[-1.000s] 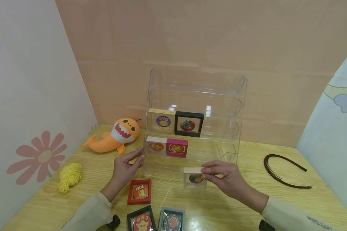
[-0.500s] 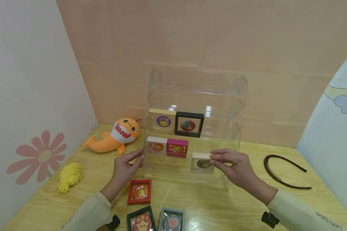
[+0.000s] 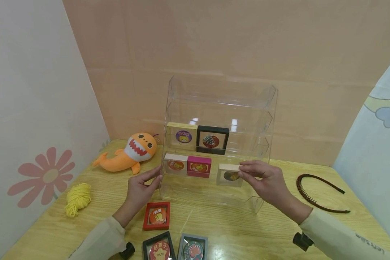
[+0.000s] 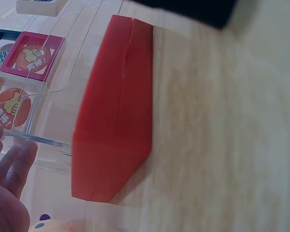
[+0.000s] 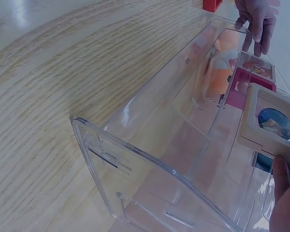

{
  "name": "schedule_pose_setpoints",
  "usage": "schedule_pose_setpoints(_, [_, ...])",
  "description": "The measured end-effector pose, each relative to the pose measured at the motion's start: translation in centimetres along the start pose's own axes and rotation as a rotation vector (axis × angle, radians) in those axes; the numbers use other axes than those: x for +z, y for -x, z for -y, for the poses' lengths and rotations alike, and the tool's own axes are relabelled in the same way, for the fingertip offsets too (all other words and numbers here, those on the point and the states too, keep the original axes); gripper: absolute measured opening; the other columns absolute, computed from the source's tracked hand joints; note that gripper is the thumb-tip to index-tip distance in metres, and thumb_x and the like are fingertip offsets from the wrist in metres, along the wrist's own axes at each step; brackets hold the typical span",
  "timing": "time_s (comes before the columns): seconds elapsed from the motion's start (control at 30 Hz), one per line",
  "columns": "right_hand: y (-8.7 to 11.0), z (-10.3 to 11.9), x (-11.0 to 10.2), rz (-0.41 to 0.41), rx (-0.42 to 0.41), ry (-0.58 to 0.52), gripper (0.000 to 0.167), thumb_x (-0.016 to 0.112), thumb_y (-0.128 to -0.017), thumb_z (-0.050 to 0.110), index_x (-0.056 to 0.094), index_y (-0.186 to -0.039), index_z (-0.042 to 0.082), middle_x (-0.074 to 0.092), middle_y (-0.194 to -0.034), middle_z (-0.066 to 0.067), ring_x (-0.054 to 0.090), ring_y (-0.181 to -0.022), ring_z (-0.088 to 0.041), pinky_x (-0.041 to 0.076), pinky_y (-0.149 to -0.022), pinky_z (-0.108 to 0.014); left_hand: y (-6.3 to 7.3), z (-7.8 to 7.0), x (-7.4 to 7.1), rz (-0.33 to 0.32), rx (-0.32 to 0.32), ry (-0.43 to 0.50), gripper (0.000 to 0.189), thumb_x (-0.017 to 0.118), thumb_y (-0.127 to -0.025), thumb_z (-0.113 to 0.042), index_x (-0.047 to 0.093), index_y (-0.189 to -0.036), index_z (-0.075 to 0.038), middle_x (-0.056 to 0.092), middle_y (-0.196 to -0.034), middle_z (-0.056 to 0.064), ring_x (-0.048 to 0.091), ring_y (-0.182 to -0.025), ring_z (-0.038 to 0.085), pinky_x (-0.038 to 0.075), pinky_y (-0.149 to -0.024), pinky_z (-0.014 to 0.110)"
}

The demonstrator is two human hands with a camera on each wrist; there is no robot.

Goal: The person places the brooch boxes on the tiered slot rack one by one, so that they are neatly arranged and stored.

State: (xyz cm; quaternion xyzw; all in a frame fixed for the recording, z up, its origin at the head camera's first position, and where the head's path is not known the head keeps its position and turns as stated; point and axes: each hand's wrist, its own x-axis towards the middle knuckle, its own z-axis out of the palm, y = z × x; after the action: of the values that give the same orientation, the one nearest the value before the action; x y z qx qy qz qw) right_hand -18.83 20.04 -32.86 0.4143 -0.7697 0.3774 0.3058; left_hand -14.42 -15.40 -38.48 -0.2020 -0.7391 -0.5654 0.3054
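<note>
A clear acrylic display rack [image 3: 221, 97] stands on the table. My left hand [image 3: 142, 188] pinches its left side edge between thumb and fingers. My right hand [image 3: 265, 182] grips the right end of a cream-framed badge display box [image 3: 223, 175], which has a dark round badge inside. It is at the rack's lower tier, right of a pink-framed box [image 3: 199, 167] and a white-framed box [image 3: 175, 164] with red badges. A tier higher stand a pale yellow box [image 3: 182, 135] and a black-framed box [image 3: 212, 139]. In the right wrist view the cream box [image 5: 267, 121] overlaps the pink one.
On the table in front lie a red-framed box [image 3: 156, 216], a black-framed box [image 3: 159, 249] and a grey-framed box [image 3: 193, 247]. An orange shark plush [image 3: 130, 155] and yellow yarn [image 3: 78, 199] lie left; a brown headband [image 3: 307, 195] lies right.
My right hand has carried the cream box up, away from me and slightly right, from in front of the rack to its lower tier. My left hand stays on the rack's edge.
</note>
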Motion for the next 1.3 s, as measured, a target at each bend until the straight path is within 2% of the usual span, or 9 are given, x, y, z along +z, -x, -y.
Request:
schedule_pose_setpoints(0.2, [-0.4,-0.1,0.0,-0.026,0.077,0.008,0.027,0.078,-0.067,-0.015,0.074,-0.088,0.001,0.070,-0.094,-0.011,0.067,-0.082,-0.016,0.055,-0.065,-0.016,0.0,0.0,0.0,-0.001,-0.003,-0.002,0.028,0.063,-0.080,0.020,0.063,-0.108,0.017,0.064,-0.100,0.029,0.066,-0.081,0.039,0.057,-0.053,0.029])
schedule_pose_setpoints(0.27, [-1.0,0.7,0.0,-0.034,0.098,0.019,0.025,0.076,-0.068,-0.016,0.073,-0.087,-0.001,0.069,-0.093,-0.012,0.067,-0.081,-0.017,0.055,-0.065,-0.015,0.0,0.0,0.0,-0.001,-0.003,-0.003,0.028,0.063,-0.080,0.020,0.063,-0.108,0.017,0.064,-0.100,0.029,0.066,-0.081,0.038,0.057,-0.053,0.029])
schedule_pose_setpoints(0.4, [-1.2,0.8,0.2,-0.045,0.121,0.020,0.024,0.075,-0.069,-0.017,0.073,-0.086,0.000,0.069,-0.092,-0.012,0.067,-0.081,-0.020,0.055,-0.066,-0.016,0.0,0.0,-0.1,0.001,-0.010,-0.005,0.028,0.063,-0.080,0.019,0.063,-0.108,0.017,0.064,-0.101,0.029,0.067,-0.082,0.035,0.057,-0.053,0.029])
schedule_pose_setpoints(0.5, [-0.8,-0.1,0.6,-0.044,0.132,0.029,0.023,0.076,-0.071,-0.013,0.073,-0.086,0.004,0.069,-0.095,-0.008,0.067,-0.083,-0.020,0.055,-0.066,-0.017,0.1,0.0,-0.1,0.003,-0.014,-0.003,0.028,0.063,-0.080,0.019,0.063,-0.108,0.017,0.064,-0.102,0.029,0.067,-0.083,0.033,0.057,-0.053,0.031])
schedule_pose_setpoints(0.67, [-1.0,-0.4,0.7,-0.032,0.154,0.059,0.018,0.076,-0.075,-0.008,0.072,-0.086,0.005,0.069,-0.097,-0.005,0.067,-0.086,-0.021,0.055,-0.066,-0.017,0.1,0.1,-0.1,0.005,-0.013,0.005,0.028,0.063,-0.080,0.019,0.063,-0.108,0.017,0.063,-0.101,0.029,0.067,-0.083,0.029,0.057,-0.053,0.032])
schedule_pose_setpoints(1.03, [-1.2,-0.8,1.0,-0.021,0.152,0.081,0.017,0.076,-0.075,-0.008,0.071,-0.087,0.003,0.069,-0.097,-0.006,0.066,-0.086,-0.023,0.056,-0.066,-0.019,0.1,0.2,-0.1,0.010,0.007,-0.007,0.027,0.063,-0.080,0.019,0.063,-0.107,0.017,0.064,-0.100,0.029,0.068,-0.082,0.029,0.057,-0.052,0.031])
schedule_pose_setpoints(1.3, [-1.0,-1.3,1.4,-0.013,0.143,0.038,0.018,0.074,-0.076,-0.009,0.071,-0.088,0.003,0.068,-0.099,-0.011,0.066,-0.089,-0.023,0.057,-0.066,-0.021,0.1,0.2,-0.2,0.019,-0.022,-0.006,0.027,0.063,-0.081,0.017,0.063,-0.109,0.017,0.064,-0.102,0.028,0.067,-0.083,0.030,0.057,-0.054,0.031])
